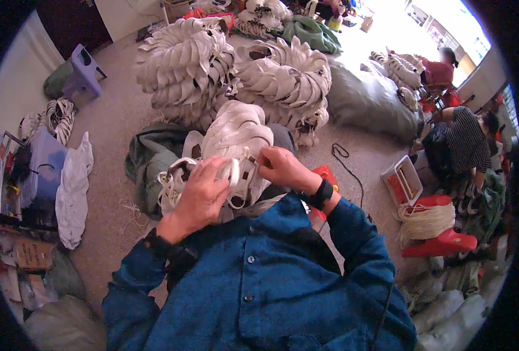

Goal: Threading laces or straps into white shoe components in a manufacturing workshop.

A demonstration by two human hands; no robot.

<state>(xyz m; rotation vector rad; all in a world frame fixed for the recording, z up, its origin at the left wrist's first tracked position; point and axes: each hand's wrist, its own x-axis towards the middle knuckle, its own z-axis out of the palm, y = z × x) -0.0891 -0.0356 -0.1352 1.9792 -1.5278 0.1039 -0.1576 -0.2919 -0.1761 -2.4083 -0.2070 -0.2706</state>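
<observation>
A stack of white shoe uppers (pixel 235 127), nested one over another, lies in front of my body. My left hand (pixel 195 196) is closed around a looped bundle of white shoelace (pixel 232 171) at the near end of the stack. To its right, my right hand (pixel 284 169) is pinched at the edge of the nearest upper (pixel 250 174). What sits between its fingertips is too small to make out. More pale laces (pixel 170 190) hang loose left of my left hand.
Tall coiled piles of white uppers (pixel 183 64) stand ahead, beside a large grey sack (pixel 370 96). Green cloth (pixel 148 161) lies to the left. A person in a striped top (pixel 465 134) works at the right, near a white basket (pixel 402 182) and a red stool wound with cord (pixel 438 248).
</observation>
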